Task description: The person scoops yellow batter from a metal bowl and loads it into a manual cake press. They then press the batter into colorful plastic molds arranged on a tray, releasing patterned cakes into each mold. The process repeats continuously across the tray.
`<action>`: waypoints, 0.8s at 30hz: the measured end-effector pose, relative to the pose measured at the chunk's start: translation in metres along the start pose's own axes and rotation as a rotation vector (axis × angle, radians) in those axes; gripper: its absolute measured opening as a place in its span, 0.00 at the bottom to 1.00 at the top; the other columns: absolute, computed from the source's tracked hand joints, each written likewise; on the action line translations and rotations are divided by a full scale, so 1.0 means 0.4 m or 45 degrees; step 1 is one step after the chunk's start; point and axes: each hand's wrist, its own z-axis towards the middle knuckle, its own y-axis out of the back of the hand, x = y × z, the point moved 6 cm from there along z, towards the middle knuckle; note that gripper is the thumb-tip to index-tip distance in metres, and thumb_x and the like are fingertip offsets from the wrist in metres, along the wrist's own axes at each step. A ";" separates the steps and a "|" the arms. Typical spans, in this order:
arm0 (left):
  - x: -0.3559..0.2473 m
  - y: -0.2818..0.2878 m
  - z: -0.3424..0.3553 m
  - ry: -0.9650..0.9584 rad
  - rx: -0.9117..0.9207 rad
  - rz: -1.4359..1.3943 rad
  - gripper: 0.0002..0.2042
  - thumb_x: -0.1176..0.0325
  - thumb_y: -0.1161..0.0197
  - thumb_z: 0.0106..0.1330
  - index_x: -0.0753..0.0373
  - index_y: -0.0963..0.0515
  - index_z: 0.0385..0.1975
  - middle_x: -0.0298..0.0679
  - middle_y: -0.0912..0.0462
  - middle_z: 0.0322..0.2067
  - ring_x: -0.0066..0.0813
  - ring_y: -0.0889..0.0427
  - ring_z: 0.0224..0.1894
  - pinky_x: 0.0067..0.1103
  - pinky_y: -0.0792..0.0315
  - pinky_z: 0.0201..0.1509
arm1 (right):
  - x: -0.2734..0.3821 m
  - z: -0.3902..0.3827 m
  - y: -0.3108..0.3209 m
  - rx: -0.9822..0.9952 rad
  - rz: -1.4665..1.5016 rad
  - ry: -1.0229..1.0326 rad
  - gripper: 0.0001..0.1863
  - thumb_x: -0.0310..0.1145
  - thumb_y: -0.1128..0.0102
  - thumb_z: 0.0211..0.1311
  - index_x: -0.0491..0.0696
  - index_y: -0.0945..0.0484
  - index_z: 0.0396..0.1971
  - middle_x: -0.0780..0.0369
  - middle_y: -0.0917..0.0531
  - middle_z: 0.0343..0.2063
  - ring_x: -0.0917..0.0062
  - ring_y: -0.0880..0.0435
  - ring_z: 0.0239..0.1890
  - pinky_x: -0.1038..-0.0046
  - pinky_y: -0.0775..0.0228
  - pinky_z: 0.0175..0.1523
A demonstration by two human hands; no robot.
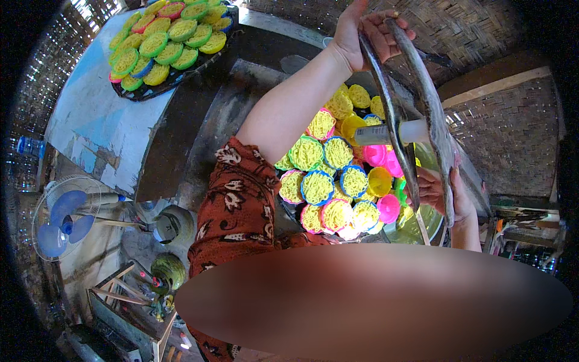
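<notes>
My left hand grips the top rim of a large round metal lid, held upright and seen almost edge-on. A white handle sticks out from its middle. At the lid's lower rim, my right hand holds on. Behind and below the lid lies a heap of small round plastic moulds in pink, blue, green and yellow, each filled with yellow noodle strands. They sit in a wide metal pot, partly hidden by the lid and my arm.
A dark tray with several more green, yellow and pink noodle moulds rests on a blue-painted table at upper left. A blue-bladed fan, a water bottle and a round pot stand at lower left. Woven walls close in on the right.
</notes>
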 end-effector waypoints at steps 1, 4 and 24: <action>0.000 0.023 -0.002 -0.020 0.013 -0.016 0.26 0.40 0.47 0.53 0.62 0.22 0.26 0.43 0.21 0.27 0.42 0.24 0.37 0.33 0.31 0.45 | 0.002 0.000 0.001 -0.025 -0.040 -0.011 0.53 0.74 0.68 0.47 0.39 0.46 0.58 0.49 0.28 0.46 0.61 0.26 0.47 0.62 0.38 0.53; -0.004 0.078 -0.012 -0.092 -0.056 -0.043 0.25 0.39 0.46 0.53 0.60 0.22 0.21 0.40 0.22 0.25 0.40 0.24 0.35 0.33 0.30 0.43 | 0.008 0.003 0.006 -0.080 -0.147 -0.037 0.49 0.72 0.66 0.49 0.41 0.43 0.57 0.50 0.27 0.46 0.62 0.25 0.45 0.62 0.37 0.52; -0.067 0.105 -0.026 -0.161 -0.016 0.062 0.21 0.40 0.47 0.54 0.53 0.27 0.16 0.34 0.25 0.20 0.38 0.24 0.30 0.35 0.28 0.32 | 0.085 0.047 -0.023 -0.205 -0.454 0.151 0.31 0.59 0.59 0.58 0.43 0.31 0.41 0.63 0.23 0.27 0.82 0.24 0.24 0.81 0.33 0.26</action>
